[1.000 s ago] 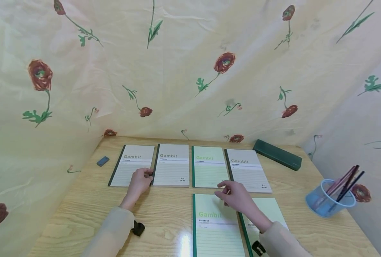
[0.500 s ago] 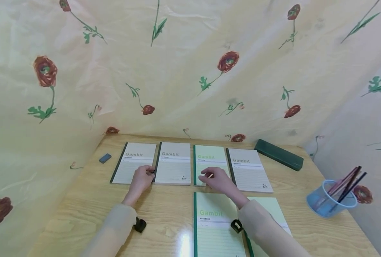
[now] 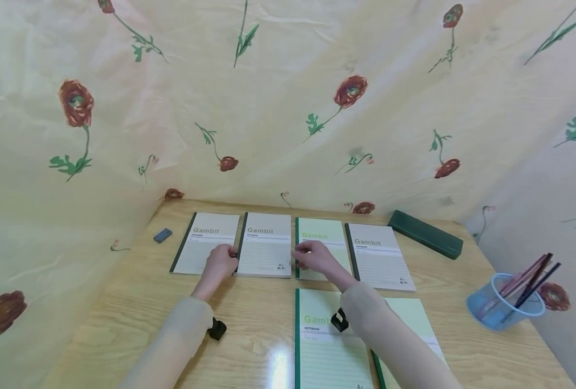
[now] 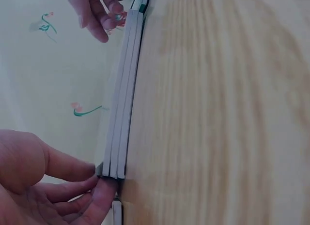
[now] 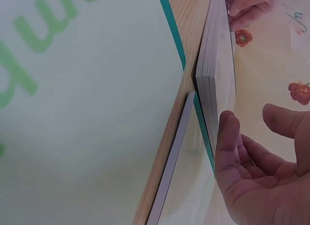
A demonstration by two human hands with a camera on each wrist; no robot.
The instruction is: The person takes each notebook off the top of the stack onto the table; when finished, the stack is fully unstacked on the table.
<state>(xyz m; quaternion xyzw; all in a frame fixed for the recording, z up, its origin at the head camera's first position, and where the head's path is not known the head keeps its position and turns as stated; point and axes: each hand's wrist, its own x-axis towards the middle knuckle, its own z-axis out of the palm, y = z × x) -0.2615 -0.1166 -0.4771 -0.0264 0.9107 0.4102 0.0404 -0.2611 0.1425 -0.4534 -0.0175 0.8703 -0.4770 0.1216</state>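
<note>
In the head view, a stack of grey notebooks (image 3: pixel 268 243) with black spines lies second from the left in the back row. My left hand (image 3: pixel 221 262) pinches its near spine corner; in the left wrist view the thumb is above and fingers below the stack's edge (image 4: pixel 118 99). My right hand (image 3: pixel 315 256) hovers over the green notebook (image 3: pixel 333 232) beside the stack's right edge. From the right wrist view, its thumb stands apart from loosely bent fingers, which hold nothing; whether a fingertip touches the stack is unclear. Another grey notebook (image 3: pixel 215 222) lies left of the stack.
A grey notebook (image 3: pixel 377 259) ends the row at right. Two green notebooks, one (image 3: pixel 333 362) left and one (image 3: pixel 414 316) right, lie in front, partly under my right arm. A dark green case (image 3: pixel 426 234), a blue pen cup (image 3: pixel 482 308) and a small blue block (image 3: pixel 163 235) stand around.
My right hand has moved left and away from me, from above the front notebooks to the stack's right edge. The left hand keeps its pinch at the spine corner. The view has shifted slightly.
</note>
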